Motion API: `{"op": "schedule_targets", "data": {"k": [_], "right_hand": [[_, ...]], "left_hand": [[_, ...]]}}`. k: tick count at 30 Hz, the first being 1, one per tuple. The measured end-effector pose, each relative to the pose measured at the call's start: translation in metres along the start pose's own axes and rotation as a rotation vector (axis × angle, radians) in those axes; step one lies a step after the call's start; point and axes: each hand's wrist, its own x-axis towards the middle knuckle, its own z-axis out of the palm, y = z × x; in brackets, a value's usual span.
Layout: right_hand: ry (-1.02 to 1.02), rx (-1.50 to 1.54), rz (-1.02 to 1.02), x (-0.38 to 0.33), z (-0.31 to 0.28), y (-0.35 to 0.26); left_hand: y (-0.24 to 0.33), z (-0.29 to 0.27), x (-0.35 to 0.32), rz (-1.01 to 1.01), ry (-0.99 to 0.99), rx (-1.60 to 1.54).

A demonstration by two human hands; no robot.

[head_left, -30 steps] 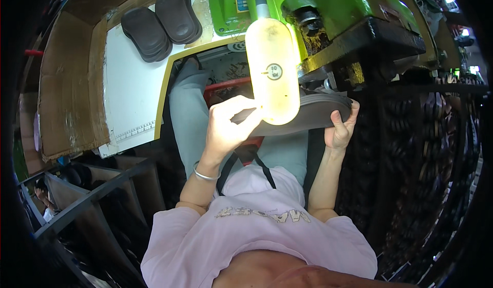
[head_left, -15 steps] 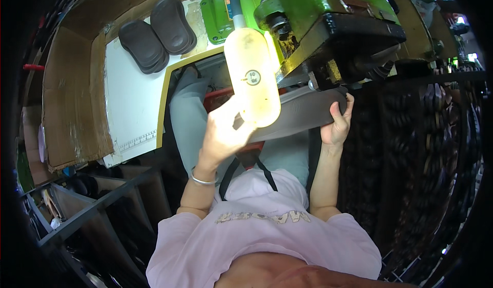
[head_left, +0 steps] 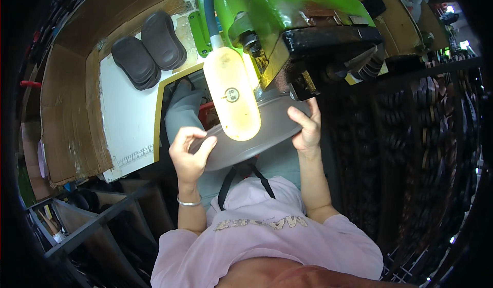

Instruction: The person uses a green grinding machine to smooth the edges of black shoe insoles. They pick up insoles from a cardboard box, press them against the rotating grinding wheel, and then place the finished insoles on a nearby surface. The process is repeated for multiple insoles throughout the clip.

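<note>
A grey-brown shoe sole [head_left: 277, 121] lies across both my hands, under the black head [head_left: 328, 41] of a green machine [head_left: 303, 11]. My left hand [head_left: 189, 154] closes on its left end, thumb on top. At the other end, my right hand [head_left: 307, 126] pinches the edge with the thumb above and fingers behind. A glowing oval lamp [head_left: 233, 103] on a bendable neck covers the middle of the sole. Whether the sole's far edge touches the machine is hard to see.
On the white tabletop [head_left: 118, 113] sit two stacks of dark soles, a left stack [head_left: 134, 62] and a right stack [head_left: 163, 39]. A cardboard wall [head_left: 74, 98] borders the table. Metal-framed bins [head_left: 97, 206] stand at lower left. Dark racks [head_left: 400, 129] full of items line the right.
Both hands and the sole have shifted left in the view, and the sole now tilts more, its face showing wider. My left hand has come out from beside the lamp to the sole's left end.
</note>
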Motion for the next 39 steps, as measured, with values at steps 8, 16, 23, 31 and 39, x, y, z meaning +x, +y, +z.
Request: {"op": "schedule_targets", "data": {"k": [8, 16, 23, 31, 39], "right_hand": [[-0.197, -0.294, 0.039, 0.007, 0.039, 0.000], [-0.109, -0.363, -0.190, 0.000, 0.015, 0.005], [0.064, -0.164, -0.241, -0.003, -0.014, -0.014], [-0.058, -0.192, -0.147, -0.007, 0.022, 0.017], [-0.137, -0.310, -0.216, -0.005, 0.025, 0.017]], "left_hand": [[-0.028, 0.003, -0.078, -0.228, -0.064, -0.187], [-0.005, 0.046, 0.022, 0.068, -0.209, 0.052], [0.033, 0.081, 0.048, 0.676, -0.134, 0.458], [0.011, 0.040, 0.016, 0.104, 0.007, 0.082], [0.000, 0.036, 0.004, -0.046, -0.095, 0.077]]}}
